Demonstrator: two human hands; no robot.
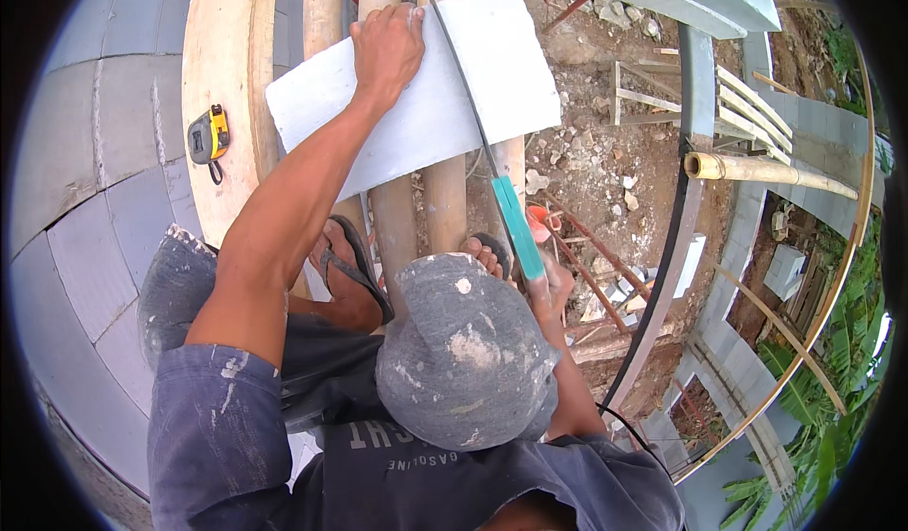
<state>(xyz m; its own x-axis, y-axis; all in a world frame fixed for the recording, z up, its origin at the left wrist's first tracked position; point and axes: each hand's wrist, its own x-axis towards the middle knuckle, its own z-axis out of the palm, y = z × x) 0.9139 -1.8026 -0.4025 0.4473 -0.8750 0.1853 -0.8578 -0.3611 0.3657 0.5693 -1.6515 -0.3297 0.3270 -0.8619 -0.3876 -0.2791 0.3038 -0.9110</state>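
Observation:
A white lightweight block [473, 77] lies across several round wooden poles. My left hand [390, 53] bears down on its top, with the fingers bent over the far edge. Across the block runs a handsaw [514, 224], its thin dark blade seen almost edge-on and its near part teal. My right hand [551, 295] is closed around the near end of the saw. Part of that grip is hidden behind my grey, paint-spotted knee [463, 351]. The depth of the blade in the block cannot be made out.
A yellow and black tape measure [208, 140] rests on a thick wooden plank [222, 68] at left. My sandalled feet are on the poles. Rubble-strewn ground [605, 143] lies below. A metal post [695, 105] and a bamboo pole [757, 170] stand at right.

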